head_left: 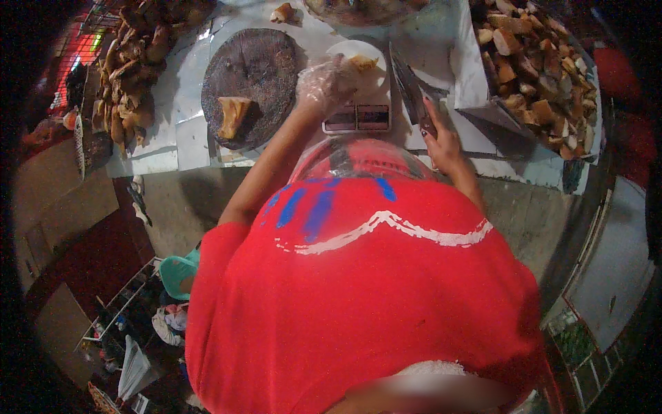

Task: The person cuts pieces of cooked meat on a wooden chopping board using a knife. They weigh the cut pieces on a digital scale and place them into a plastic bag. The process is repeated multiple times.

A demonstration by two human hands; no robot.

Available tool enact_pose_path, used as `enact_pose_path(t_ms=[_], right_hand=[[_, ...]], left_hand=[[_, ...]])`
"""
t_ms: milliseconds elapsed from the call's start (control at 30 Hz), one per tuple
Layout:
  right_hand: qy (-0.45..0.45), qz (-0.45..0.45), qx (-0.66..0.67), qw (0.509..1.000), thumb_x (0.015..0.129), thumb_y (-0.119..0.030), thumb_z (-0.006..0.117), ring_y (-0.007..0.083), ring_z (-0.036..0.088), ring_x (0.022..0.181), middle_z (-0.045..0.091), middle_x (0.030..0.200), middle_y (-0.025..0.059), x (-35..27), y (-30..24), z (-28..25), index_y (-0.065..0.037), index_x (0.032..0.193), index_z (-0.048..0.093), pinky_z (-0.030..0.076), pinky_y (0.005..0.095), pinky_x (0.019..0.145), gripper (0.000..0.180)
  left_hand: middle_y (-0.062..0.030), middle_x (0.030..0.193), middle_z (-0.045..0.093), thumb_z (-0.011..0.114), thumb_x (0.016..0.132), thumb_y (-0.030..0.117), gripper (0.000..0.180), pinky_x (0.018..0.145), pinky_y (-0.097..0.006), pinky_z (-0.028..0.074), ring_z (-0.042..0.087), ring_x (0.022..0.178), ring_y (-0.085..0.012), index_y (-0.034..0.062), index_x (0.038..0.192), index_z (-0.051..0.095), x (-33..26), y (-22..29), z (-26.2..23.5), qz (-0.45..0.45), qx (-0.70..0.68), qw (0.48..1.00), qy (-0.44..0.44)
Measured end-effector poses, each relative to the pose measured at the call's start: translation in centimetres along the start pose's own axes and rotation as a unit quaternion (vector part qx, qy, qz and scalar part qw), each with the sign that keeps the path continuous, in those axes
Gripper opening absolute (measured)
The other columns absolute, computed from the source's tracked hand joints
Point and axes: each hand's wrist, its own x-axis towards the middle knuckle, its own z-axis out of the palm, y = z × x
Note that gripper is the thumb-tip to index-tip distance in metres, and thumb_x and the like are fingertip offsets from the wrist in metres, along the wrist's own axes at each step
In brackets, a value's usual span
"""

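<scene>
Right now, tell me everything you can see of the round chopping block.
The chopping block is a roughly round, dark grey-brown slab with a mottled, worn surface, apparently wood. It lies flat on the white-covered table, left of the scale. A yellowish-brown chunk rests on its near part, casting a shadow. The left hand, in a clear glove, is by its right edge; whether they touch is unclear.

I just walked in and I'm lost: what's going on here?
Someone in a red shirt is at a table. Their left hand, in a clear plastic glove, is at the white plate on a scale, beside a yellowish chunk; whether it touches the chunk is unclear. Their right hand holds a knife. Another chunk lies on the round chopping block, with brownish piles left and right.
</scene>
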Motion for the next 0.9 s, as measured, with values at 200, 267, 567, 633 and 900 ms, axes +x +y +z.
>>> enact_pose_path(t_ms=[200,267,567,633,900], right_hand=[[0.003,-0.017,0.001,1.000,0.084,-0.003,0.050,0.0262,0.059,0.060,0.064,0.085,0.0169,-0.9,-1.7,-0.9,-0.036,0.145,0.021,0.049,0.0384,0.060,0.075],[-0.019,-0.019,-0.038,0.999,0.084,-0.004,0.050,0.0338,0.063,0.073,0.064,0.092,0.0215,-0.3,-2.3,-1.0,-0.034,0.145,0.020,0.049,0.0415,0.067,0.075],[-0.154,-0.179,-0.025,0.971,0.083,-0.004,0.050,0.0458,0.059,0.091,0.061,0.100,0.0287,5.2,-8.9,1.2,-0.030,0.145,0.018,0.045,0.0505,0.076,0.074],[-0.175,-0.208,-0.068,0.960,0.083,-0.004,0.050,0.0453,0.060,0.089,0.062,0.096,0.0284,6.1,-10.6,2.3,-0.031,0.145,0.019,0.046,0.0509,0.076,0.073],[-0.166,-0.277,-0.250,0.913,0.085,-0.014,0.052,0.0433,0.061,0.074,0.063,0.078,0.0242,9.1,-16.8,4.1,-0.036,0.144,0.017,0.049,0.0519,0.067,0.072]], left_hand=[[-0.0145,0.095,0.064,0.060,0.078,0.029,0.022,0.079,-0.045,0.049,0.061,0.094,-0.0323,0.0106,0.088,0.067,2.2,-0.2,1.0,-0.032,0.012,0.996,-0.087],[-0.0145,0.086,0.064,0.061,0.078,0.026,0.017,0.072,-0.045,0.049,0.061,0.084,-0.0349,0.0097,0.084,0.064,1.7,-1.1,0.7,0.027,-0.011,0.999,-0.040],[-0.0094,0.085,0.062,0.062,0.074,0.017,0.010,0.078,-0.043,0.047,0.058,0.088,-0.0299,0.0166,0.083,0.067,-4.7,-4.0,-7.1,-0.140,0.145,0.979,-0.034],[-0.0095,0.086,0.063,0.062,0.074,0.016,0.011,0.078,-0.044,0.046,0.058,0.089,-0.0302,0.0165,0.083,0.067,-5.9,-4.6,-7.6,-0.159,0.221,0.959,-0.083],[-0.0118,0.088,0.064,0.064,0.071,0.016,0.014,0.080,-0.045,0.046,0.058,0.088,-0.0345,0.0113,0.083,0.067,-7.9,-6.9,-4.6,-0.222,0.053,0.971,0.068]])
